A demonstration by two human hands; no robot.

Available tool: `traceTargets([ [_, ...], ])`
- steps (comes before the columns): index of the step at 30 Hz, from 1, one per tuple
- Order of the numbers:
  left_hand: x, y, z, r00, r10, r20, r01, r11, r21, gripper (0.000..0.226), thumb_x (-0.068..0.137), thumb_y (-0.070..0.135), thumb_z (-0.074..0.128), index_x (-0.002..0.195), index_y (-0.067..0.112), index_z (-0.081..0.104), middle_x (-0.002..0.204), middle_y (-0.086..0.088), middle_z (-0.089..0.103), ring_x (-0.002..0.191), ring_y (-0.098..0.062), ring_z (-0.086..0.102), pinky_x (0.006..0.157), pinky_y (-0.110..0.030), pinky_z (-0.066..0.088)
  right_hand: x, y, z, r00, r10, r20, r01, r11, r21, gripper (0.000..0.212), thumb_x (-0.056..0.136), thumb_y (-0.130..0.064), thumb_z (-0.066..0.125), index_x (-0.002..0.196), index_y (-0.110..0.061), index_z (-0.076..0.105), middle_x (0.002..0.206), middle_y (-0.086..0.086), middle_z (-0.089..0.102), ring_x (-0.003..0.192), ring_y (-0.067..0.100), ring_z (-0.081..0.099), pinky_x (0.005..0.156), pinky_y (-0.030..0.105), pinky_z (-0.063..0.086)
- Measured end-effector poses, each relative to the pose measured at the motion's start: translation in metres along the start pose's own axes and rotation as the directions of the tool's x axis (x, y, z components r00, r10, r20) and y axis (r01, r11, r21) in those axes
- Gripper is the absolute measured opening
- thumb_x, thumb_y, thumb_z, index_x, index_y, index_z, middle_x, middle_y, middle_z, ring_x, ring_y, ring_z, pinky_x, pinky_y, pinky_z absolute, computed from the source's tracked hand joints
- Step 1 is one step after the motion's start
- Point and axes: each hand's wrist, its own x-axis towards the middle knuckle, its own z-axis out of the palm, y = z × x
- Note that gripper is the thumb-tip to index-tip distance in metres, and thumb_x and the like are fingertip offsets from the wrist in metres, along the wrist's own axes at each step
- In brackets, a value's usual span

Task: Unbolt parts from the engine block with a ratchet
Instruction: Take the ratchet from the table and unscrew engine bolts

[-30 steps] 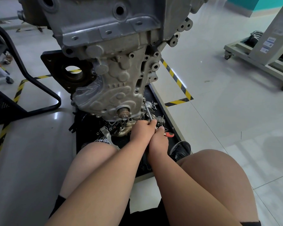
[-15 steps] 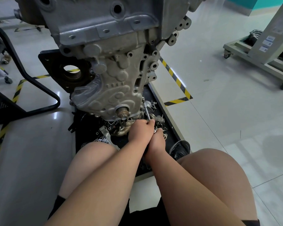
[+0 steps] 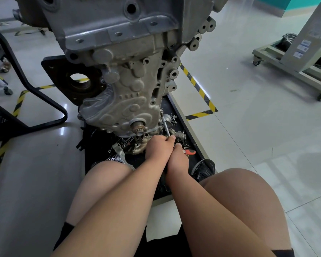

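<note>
Your left hand [image 3: 158,147] fists the ratchet [image 3: 166,127], which runs far to a bolt at the engine block's [image 3: 122,71] near right corner. Your right hand [image 3: 177,158] curls round the handle just nearer you. If the socket slips under this two-handed pull, your knuckles likely strike the loose parts in the tray [image 3: 190,132].

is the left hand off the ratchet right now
No, the left hand is curled round the ratchet, whose shaft runs up to the engine block.
</note>
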Motion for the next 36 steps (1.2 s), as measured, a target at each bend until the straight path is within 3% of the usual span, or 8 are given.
traceTargets([
  [3,0.0014,-0.0001,0.0001,1.0,-0.01,0.004,0.01,1.0,0.003,0.046,0.092,0.039,0.056,0.053,0.016,0.05,0.052,0.003,0.048,0.062,-0.024,0.049,0.046,-0.025,0.026,-0.0021,0.0009,-0.0011,0.999,-0.019,-0.04,0.021,0.999,0.042,0.035,0.094,-0.04,0.054,0.075,-0.012,0.061,0.065,0.004,0.065,0.065,0.024,0.064,0.062,0.035,0.051],
  [5,0.0025,0.0001,0.0001,1.0,-0.003,0.01,0.004,1.0,-0.005,0.045,0.092,0.038,0.057,0.054,0.016,0.051,0.051,0.003,0.048,0.061,-0.023,0.049,0.046,-0.024,0.027,-0.0029,0.0021,-0.0007,0.998,-0.036,-0.045,0.038,0.997,0.063,0.034,0.093,-0.038,0.058,0.073,-0.012,0.06,0.066,0.004,0.066,0.067,0.025,0.064,0.07,0.04,0.053],
  [12,0.0054,-0.0007,0.0012,1.0,-0.001,0.028,0.002,1.0,-0.023,0.035,0.092,0.04,0.057,0.069,0.016,0.064,0.055,0.006,0.052,0.055,-0.013,0.048,0.046,-0.021,0.029,-0.006,0.0014,-0.0005,0.995,-0.084,-0.054,0.092,0.983,0.156,0.023,0.096,-0.028,0.059,0.083,-0.009,0.056,0.077,0.008,0.065,0.074,0.026,0.064,0.074,0.041,0.055],
  [17,0.005,-0.0002,0.0015,1.0,0.0,0.023,0.0,1.0,-0.015,0.036,0.092,0.04,0.056,0.082,0.009,0.072,0.056,0.004,0.052,0.063,-0.02,0.052,0.047,-0.022,0.03,-0.0074,-0.0009,-0.0011,0.997,-0.062,-0.034,0.068,0.973,0.219,0.021,0.094,-0.022,0.062,0.081,-0.008,0.056,0.07,0.008,0.063,0.067,0.024,0.061,0.068,0.037,0.051],
  [21,0.0041,-0.0005,0.0031,1.0,0.0,0.001,0.0,1.0,-0.003,0.036,0.092,0.04,0.056,0.065,0.016,0.062,0.053,0.006,0.05,0.062,-0.021,0.051,0.046,-0.023,0.028,-0.0075,-0.0014,-0.0029,0.999,-0.018,-0.034,0.024,0.977,0.213,0.029,0.094,-0.031,0.062,0.075,-0.01,0.061,0.063,0.004,0.066,0.062,0.022,0.064,0.06,0.032,0.051],
  [25,0.0032,-0.0004,0.0039,1.0,-0.004,-0.018,0.004,1.0,-0.002,0.043,0.092,0.04,0.054,0.054,0.018,0.054,0.052,0.007,0.05,0.056,-0.018,0.048,0.046,-0.022,0.027,-0.004,-0.0021,-0.0034,0.998,0.06,-0.017,-0.056,0.983,0.173,0.039,0.096,-0.046,0.051,0.076,-0.014,0.058,0.074,0.005,0.067,0.07,0.024,0.066,0.06,0.033,0.051],
  [30,0.0016,-0.001,0.0041,1.0,-0.006,-0.008,0.006,1.0,0.006,0.037,0.094,0.04,0.05,0.068,0.018,0.064,0.055,0.007,0.053,0.053,-0.008,0.047,0.046,-0.022,0.027,-0.0011,0.0012,-0.0016,0.993,0.107,0.038,-0.112,0.978,0.177,0.05,0.097,-0.056,0.041,0.084,-0.013,0.063,0.08,0.01,0.07,0.077,0.03,0.068,0.066,0.036,0.052],
  [36,0.0004,-0.0002,0.004,1.0,-0.007,-0.018,0.007,1.0,0.027,0.038,0.094,0.038,0.049,0.064,0.018,0.058,0.056,0.006,0.052,0.052,-0.007,0.044,0.046,-0.022,0.025,-0.0026,0.0,-0.0017,0.988,0.149,0.046,-0.156,0.957,0.243,0.05,0.096,-0.057,0.043,0.082,-0.014,0.063,0.066,0.007,0.069,0.066,0.028,0.067,0.053,0.029,0.048],
])
